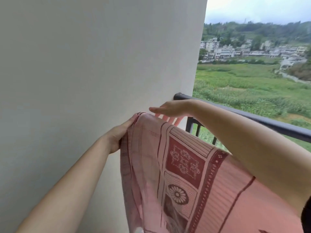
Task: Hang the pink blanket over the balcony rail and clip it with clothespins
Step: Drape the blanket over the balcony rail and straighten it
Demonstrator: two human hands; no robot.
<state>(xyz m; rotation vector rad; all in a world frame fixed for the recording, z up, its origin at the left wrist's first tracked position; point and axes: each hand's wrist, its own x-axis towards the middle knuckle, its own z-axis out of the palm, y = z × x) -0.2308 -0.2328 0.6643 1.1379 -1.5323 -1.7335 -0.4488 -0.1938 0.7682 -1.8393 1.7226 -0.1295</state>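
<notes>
At centre left, beside the wall (84,64), the left hand (120,134) grips the bunched edge of the pink blanket (168,157), which is draped over the rail (252,117). The right hand (170,109) lies flat and open at its top fold, holding nothing. Draping looks nearly done. Next comes clipping, though no clothespins are in sight.

The pink blanket (185,165) bears dark red floral panels and thin stripes, the rail (269,123) apparently black

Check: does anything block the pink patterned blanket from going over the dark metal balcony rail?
Nothing visible sits on the dark metal balcony rail; only the person's own right hand reaches across above the pink patterned blanket, whose edge the left hand holds.
</notes>
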